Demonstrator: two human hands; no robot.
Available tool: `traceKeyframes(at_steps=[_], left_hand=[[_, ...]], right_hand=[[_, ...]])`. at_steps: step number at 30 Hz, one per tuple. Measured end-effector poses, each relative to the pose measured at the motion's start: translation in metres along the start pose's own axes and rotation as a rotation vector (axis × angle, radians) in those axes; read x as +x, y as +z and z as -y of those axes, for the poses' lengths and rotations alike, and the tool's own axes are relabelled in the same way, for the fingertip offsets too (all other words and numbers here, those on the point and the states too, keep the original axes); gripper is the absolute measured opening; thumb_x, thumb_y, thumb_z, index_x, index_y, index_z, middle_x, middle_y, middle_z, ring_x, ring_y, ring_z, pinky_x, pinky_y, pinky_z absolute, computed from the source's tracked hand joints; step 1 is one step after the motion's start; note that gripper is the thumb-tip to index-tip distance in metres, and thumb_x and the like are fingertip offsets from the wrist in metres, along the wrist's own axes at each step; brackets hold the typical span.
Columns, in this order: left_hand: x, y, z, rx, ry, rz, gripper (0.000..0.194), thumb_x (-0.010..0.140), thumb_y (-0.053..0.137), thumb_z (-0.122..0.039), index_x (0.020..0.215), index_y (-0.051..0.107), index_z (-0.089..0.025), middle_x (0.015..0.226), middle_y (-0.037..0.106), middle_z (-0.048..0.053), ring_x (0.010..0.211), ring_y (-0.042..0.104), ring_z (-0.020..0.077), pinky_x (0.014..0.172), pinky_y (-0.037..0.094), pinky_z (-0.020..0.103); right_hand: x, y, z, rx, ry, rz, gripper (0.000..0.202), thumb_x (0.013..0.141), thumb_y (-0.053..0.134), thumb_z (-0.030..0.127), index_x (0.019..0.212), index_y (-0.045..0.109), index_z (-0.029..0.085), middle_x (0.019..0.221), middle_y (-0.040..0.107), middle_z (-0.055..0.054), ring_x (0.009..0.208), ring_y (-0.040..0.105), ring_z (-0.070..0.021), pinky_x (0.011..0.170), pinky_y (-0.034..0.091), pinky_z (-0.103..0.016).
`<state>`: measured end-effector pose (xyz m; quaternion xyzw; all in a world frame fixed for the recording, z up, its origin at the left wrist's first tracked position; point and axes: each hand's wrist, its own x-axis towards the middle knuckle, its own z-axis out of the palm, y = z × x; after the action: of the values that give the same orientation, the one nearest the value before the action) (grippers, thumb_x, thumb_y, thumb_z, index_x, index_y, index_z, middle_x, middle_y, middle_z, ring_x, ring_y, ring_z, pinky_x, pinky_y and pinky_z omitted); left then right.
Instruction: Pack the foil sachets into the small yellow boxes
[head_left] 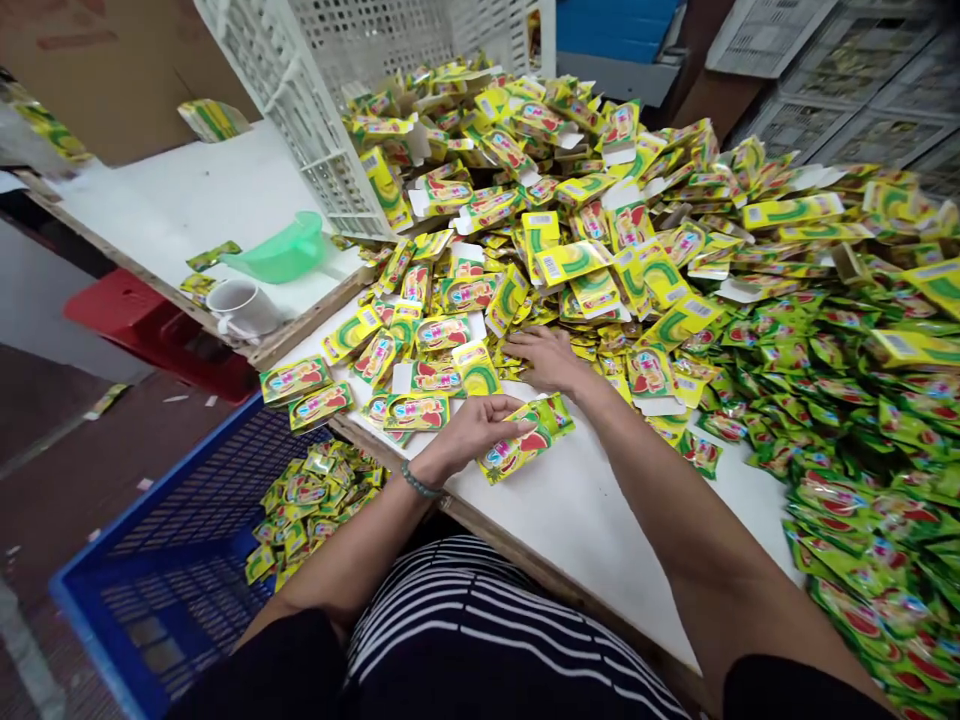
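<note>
My left hand [481,432], with a beaded bracelet at the wrist, is closed on a small yellow-green candy box [517,452] above the table's front edge. A green packet seems to stick out of the box's right end. Farther forward, my right hand [546,357] reaches with fingers stretched out into small yellow packets [514,360] at the foot of the box pile. Its fingertips touch the packets, and I see nothing gripped. Several flat candy boxes [418,412] lie just left of my hands.
A large heap of yellow boxes [585,262] spills from a white crate [300,120]. Green packets [862,480] are piled at right. Below the table at left, a blue crate [172,480] holds filled-looking boxes. A white mug [244,308] and green scoop [281,252] stand at left.
</note>
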<state>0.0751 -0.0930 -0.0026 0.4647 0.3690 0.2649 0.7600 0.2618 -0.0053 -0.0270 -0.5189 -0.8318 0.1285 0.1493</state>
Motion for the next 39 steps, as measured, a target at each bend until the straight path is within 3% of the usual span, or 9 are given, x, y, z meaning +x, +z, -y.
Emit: traceKeyframes(at_steps=[3,7,11,15,19,23,27,36,39], left_hand=[[0.006,-0.001,0.003,0.023,0.061,-0.06,0.044,0.06,0.082,-0.042,0.089,0.068,-0.012,0.065,0.062,0.0,0.052,0.051,0.0075,0.051,0.036,0.02],[0.023,0.001,0.0,0.058,0.126,-0.073,0.044,0.061,0.082,-0.042,0.09,0.066,-0.013,0.054,0.051,-0.005,0.045,0.039,0.005,0.045,0.025,0.02],[0.042,0.008,-0.003,0.13,0.104,-0.014,0.042,0.062,0.081,-0.038,0.092,0.063,-0.013,0.048,0.038,-0.01,0.041,0.027,0.0027,0.044,0.014,0.021],[0.056,0.016,0.003,0.183,0.086,0.0,0.04,0.061,0.081,-0.033,0.091,0.063,-0.014,0.047,0.037,-0.01,0.042,0.029,0.0039,0.045,0.016,0.021],[0.062,0.018,0.015,0.187,0.047,-0.016,0.035,0.059,0.082,-0.031,0.086,0.064,-0.015,0.049,0.044,-0.007,0.045,0.038,0.0065,0.046,0.022,0.021],[0.062,0.015,0.019,0.203,0.041,-0.044,0.034,0.059,0.082,-0.03,0.083,0.063,-0.015,0.048,0.044,-0.008,0.044,0.036,0.0055,0.045,0.021,0.021],[0.062,0.016,0.019,0.22,0.025,-0.018,0.037,0.061,0.082,-0.033,0.086,0.063,-0.014,0.046,0.042,-0.009,0.041,0.032,0.004,0.044,0.019,0.02],[0.062,0.02,0.02,0.179,0.0,0.04,0.05,0.055,0.086,-0.033,0.095,0.064,-0.012,0.059,0.06,-0.004,0.05,0.049,0.0064,0.049,0.035,0.019],[0.06,0.021,0.019,0.202,0.009,0.037,0.05,0.055,0.086,-0.033,0.096,0.066,-0.012,0.06,0.062,-0.002,0.052,0.053,0.0084,0.05,0.038,0.02]], right_hand=[[-0.023,0.007,-0.003,-0.084,0.011,-0.089,0.03,0.08,0.061,0.017,0.105,0.072,0.029,0.122,0.068,-0.005,0.115,0.052,-0.0312,0.094,0.031,-0.052],[-0.07,0.003,-0.006,-0.034,0.072,-0.301,0.024,0.088,0.053,0.023,0.101,0.073,0.028,0.115,0.071,-0.004,0.11,0.056,-0.0269,0.095,0.034,-0.049],[-0.117,0.003,-0.007,0.215,0.361,-0.708,0.022,0.085,0.056,0.034,0.093,0.072,0.021,0.1,0.073,-0.007,0.099,0.063,-0.0242,0.09,0.045,-0.043],[-0.152,0.011,-0.011,0.704,0.669,-0.901,0.026,0.076,0.065,0.046,0.079,0.063,0.02,0.071,0.066,0.0,0.069,0.064,-0.018,0.067,0.052,-0.033],[-0.162,0.017,-0.014,1.154,0.752,-0.901,0.036,0.067,0.071,0.05,0.081,0.052,0.023,0.073,0.063,0.003,0.059,0.065,-0.0147,0.055,0.05,-0.026],[-0.157,0.014,-0.01,1.257,0.692,-0.847,0.038,0.069,0.07,0.049,0.088,0.048,0.025,0.076,0.063,0.004,0.056,0.066,-0.0137,0.049,0.046,-0.023],[-0.154,0.013,0.0,1.076,0.602,-0.818,0.032,0.075,0.066,0.046,0.093,0.05,0.025,0.069,0.061,0.004,0.056,0.066,-0.0152,0.051,0.047,-0.025],[-0.157,0.003,0.019,0.524,0.492,-0.605,0.015,0.087,0.05,0.036,0.087,0.058,0.023,0.072,0.062,0.0,0.064,0.063,-0.0179,0.059,0.046,-0.029],[-0.155,0.002,0.024,0.509,0.473,-0.561,0.018,0.086,0.053,0.039,0.086,0.059,0.022,0.072,0.061,0.0,0.065,0.057,-0.0165,0.06,0.044,-0.028]])
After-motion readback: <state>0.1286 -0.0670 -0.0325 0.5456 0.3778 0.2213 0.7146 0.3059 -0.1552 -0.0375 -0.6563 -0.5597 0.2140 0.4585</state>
